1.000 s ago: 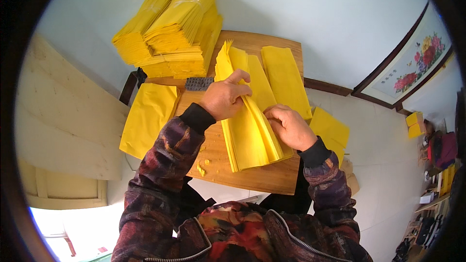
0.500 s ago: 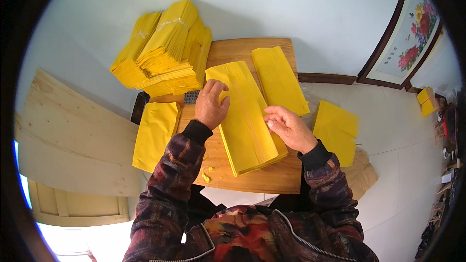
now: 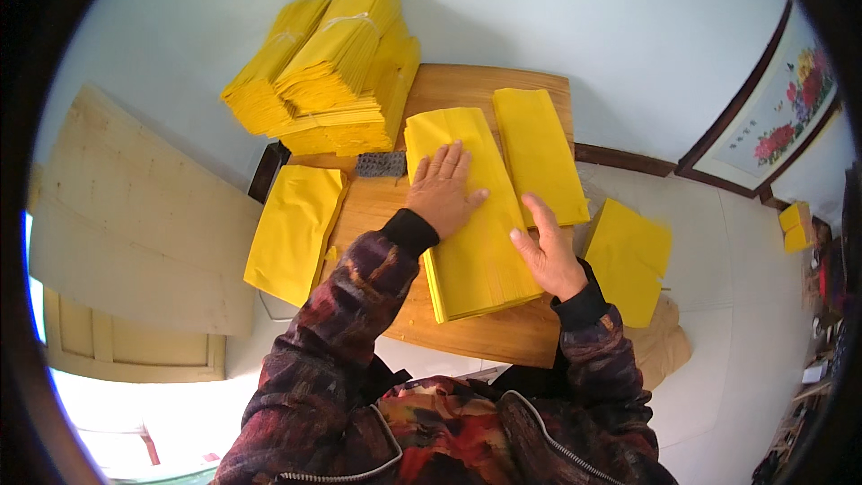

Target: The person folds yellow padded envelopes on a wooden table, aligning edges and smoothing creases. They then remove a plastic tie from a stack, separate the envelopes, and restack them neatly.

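In front of me a thick stack of folded yellow paper (image 3: pixel 485 260) lies lengthwise on the wooden table (image 3: pixel 516 341), its top face smooth. My left hand (image 3: pixel 444 193) rests flat on the upper left part of this stack, fingers stretched out. Beside the stack's right edge, my right hand (image 3: pixel 552 251) has its thumb and fingers apart and holds nothing; whether it touches the paper I cannot tell. A second, thinner yellow stack (image 3: pixel 541 157) lies to the right, partly under or against the first. Left of my left arm is a creased yellow paper piece (image 3: pixel 294 233).
Tied yellow paper bundles (image 3: pixel 346 54) are piled at the table's back left. A dark grey textured block (image 3: pixel 381 164) sits before them. More yellow paper (image 3: pixel 628 256) stands right of the table, above brown paper (image 3: pixel 663 341). A wooden board (image 3: pixel 135 216) leans at left.
My left hand has moved from the stack's left edge onto its top and flattened. The lengthwise seam that showed on top is no longer visible. The whole view has shifted slightly.
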### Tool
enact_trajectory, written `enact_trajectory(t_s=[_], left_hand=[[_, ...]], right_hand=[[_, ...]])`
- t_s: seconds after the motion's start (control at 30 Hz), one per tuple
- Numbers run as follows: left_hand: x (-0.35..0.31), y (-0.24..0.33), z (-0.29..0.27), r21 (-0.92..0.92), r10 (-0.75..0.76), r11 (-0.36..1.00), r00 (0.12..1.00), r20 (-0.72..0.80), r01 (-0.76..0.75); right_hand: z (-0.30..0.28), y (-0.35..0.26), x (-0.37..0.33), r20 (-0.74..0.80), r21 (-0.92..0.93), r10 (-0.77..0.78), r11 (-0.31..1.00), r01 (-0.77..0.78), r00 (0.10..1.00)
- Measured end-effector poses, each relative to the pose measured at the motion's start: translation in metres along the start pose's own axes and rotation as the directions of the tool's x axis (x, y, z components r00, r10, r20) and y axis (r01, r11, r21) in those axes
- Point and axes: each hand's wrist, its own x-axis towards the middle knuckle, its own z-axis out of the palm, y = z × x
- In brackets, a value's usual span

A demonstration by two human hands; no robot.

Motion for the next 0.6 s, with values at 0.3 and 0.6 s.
enact_trajectory(t_s=[0.3, 0.6], left_hand=[[-0.007, -0.006, 0.036, -0.154, -0.041, 0.988, 0.98, -0.196, 0.01], [-0.047, -0.061, 0.0, -0.432, -0.14, 0.881, 0.766, -0.627, -0.192]], right_hand=[[0.019, 0.009, -0.006, 0.149, -0.015, 0.098, 0.995, -0.097, 0.984], [0.003, -0.002, 0.001, 0.156, 0.169, 0.147, 0.97, -0.173, 0.977]])
